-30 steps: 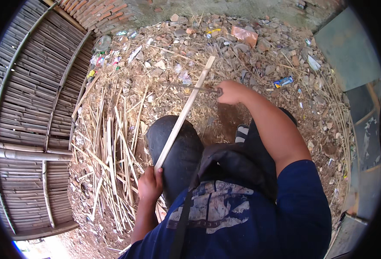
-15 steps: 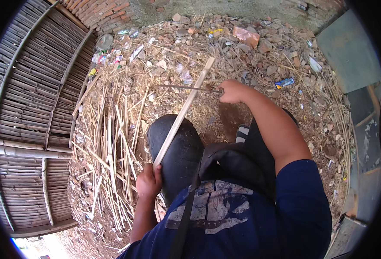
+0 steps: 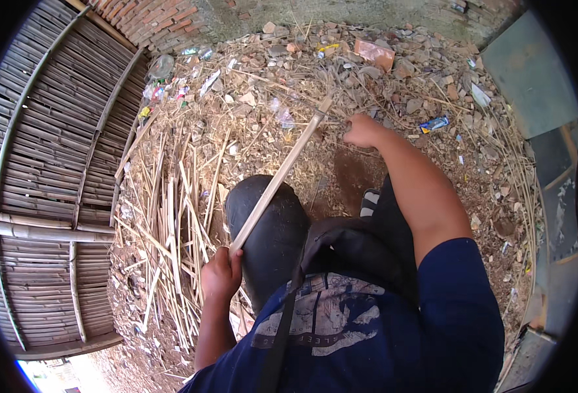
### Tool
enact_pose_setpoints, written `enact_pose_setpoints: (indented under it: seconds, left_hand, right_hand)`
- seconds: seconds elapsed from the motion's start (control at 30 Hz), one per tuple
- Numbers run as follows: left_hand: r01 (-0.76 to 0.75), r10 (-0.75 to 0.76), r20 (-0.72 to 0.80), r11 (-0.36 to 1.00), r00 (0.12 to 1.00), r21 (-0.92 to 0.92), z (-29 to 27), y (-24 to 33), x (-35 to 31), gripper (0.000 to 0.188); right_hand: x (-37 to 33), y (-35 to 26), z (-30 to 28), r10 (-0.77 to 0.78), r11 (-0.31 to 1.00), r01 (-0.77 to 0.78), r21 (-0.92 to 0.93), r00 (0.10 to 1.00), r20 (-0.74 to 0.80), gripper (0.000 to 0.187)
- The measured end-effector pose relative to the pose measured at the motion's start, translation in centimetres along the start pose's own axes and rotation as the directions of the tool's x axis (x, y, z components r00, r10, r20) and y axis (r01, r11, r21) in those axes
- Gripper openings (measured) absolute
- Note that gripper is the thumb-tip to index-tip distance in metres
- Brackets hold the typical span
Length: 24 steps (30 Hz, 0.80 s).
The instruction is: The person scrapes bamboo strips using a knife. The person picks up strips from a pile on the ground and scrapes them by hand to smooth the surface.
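My left hand (image 3: 221, 274) is closed around the near end of a pale, split bamboo strip (image 3: 270, 188). The strip slants up and away across my left knee (image 3: 262, 196), its far end over the littered ground. Beyond the knee, my right hand (image 3: 365, 131) is closed on the handle of a long, thin-bladed knife (image 3: 336, 122). Its dark blade lies across the strip near the far end, though it is hard to see against the debris. The fingers largely hide the handle.
Many split bamboo strips (image 3: 174, 229) lie heaped to my left, beside a bamboo slat wall (image 3: 46, 144). Stones, shavings and litter cover the ground, including a blue wrapper (image 3: 433, 124). A brick wall (image 3: 151, 23) stands at the back; grey-green panels (image 3: 531, 75) are on the right.
My right hand and the knife have moved away and slightly right, toward the strip's far end. The strip has tilted a little further right, while my left hand keeps its grip with little movement.
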<state>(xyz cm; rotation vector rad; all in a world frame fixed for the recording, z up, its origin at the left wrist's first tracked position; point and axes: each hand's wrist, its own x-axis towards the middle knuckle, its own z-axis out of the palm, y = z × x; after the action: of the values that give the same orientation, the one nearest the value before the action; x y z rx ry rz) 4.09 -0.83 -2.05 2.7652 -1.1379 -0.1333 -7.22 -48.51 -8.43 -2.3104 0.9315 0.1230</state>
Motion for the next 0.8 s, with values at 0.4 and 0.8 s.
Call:
enact_pose_setpoints:
  seconds: [0.4, 0.8]
  left_hand:
    - [-0.027, 0.026, -0.028, 0.999, 0.999, -0.023, 1.9, -1.0, -0.1, 0.037]
    - [-0.08, 0.078, -0.044, 0.995, 0.996, -0.064, 2.0, -1.3, 0.5, 0.032]
  right_hand:
    - [-2.4, -2.6, -0.9, -0.055, 0.995, 0.041, 0.094, 0.987, 0.153, 0.047]
    - [-2.9, -2.1, 0.2, -0.193, 0.981, 0.195, -0.016, 0.978, 0.077, 0.045]
